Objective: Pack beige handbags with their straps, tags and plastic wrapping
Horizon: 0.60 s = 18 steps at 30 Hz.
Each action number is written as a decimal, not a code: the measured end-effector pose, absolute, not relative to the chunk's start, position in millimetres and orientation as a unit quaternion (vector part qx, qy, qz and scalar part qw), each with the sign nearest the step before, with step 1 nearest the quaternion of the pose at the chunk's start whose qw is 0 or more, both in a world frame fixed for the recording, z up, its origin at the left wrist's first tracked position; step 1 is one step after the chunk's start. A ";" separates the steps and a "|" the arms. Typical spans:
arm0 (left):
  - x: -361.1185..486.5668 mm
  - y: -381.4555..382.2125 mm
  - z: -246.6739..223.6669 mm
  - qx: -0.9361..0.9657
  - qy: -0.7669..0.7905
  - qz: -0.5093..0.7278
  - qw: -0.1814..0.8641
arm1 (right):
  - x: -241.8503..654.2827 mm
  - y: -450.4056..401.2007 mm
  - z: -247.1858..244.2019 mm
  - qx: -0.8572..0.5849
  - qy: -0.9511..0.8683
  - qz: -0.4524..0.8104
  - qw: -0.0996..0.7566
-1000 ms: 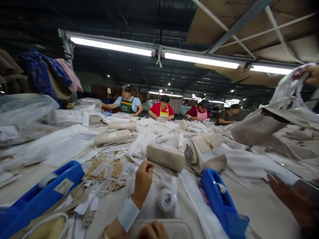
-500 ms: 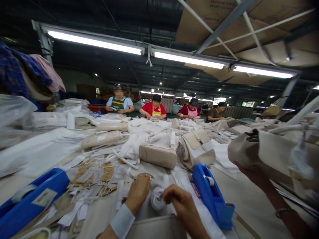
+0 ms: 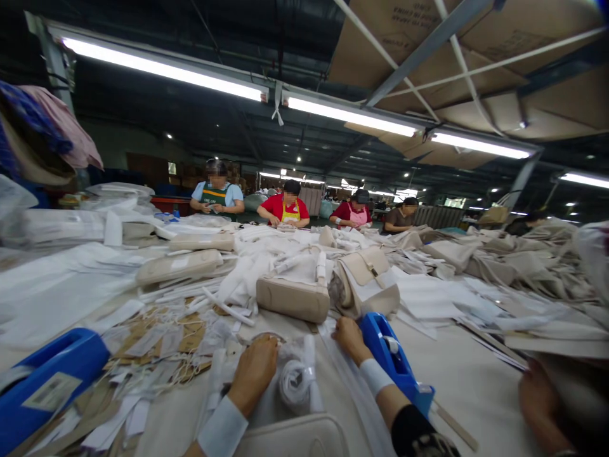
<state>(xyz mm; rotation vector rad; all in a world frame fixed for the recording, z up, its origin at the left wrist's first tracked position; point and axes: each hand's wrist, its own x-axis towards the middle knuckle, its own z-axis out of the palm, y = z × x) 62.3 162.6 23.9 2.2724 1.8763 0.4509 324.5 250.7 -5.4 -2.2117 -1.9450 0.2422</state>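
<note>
My left hand [image 3: 257,371] is closed, knuckles up, beside a coiled white-wrapped strap [image 3: 294,381]; whatever lies under its fingers is hidden. The strap's coil and a white-wrapped upright length sit in clear plastic above a beige bag [image 3: 297,438] at the bottom edge. My right hand [image 3: 353,339] has its fingers curled down at the left side of a blue tape dispenser [image 3: 380,336], over a translucent white plastic sheet [image 3: 347,387]. I cannot make out what its fingertips hold.
Another blue dispenser [image 3: 52,387] stands at left, near a heap of tags with strings [image 3: 166,336]. Beyond are a beige bag [image 3: 292,298] and a flap bag [image 3: 364,279]. A neighbour's hand [image 3: 537,393] is at lower right. Several people work across the table.
My right hand has left the coiled strap and reached forward to the dispenser's side. My left hand stays by the coil. The neighbour's bag and arm have moved down at right.
</note>
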 end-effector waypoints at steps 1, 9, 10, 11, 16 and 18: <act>62.3 162.6 23.9 0.759 0.628 0.152 0.081 | 325.3 253.7 -6.0 -0.746 -0.657 0.075 0.078; 62.5 162.7 25.3 0.760 0.625 0.155 0.087 | 331.7 260.1 -8.6 -0.729 -0.684 0.032 0.010; 62.6 162.6 25.7 0.761 0.624 0.154 0.087 | 332.2 259.6 -8.9 -0.725 -0.689 0.030 0.005; 62.7 162.6 26.0 0.761 0.624 0.154 0.086 | 332.6 259.2 -9.2 -0.720 -0.694 0.028 0.001; 62.6 163.4 24.0 0.762 0.623 0.157 0.081 | 335.9 259.8 -9.3 -0.697 -0.716 0.025 -0.004; 62.2 164.0 22.5 0.763 0.623 0.158 0.079 | 337.4 261.6 -8.3 -0.696 -0.718 0.024 0.002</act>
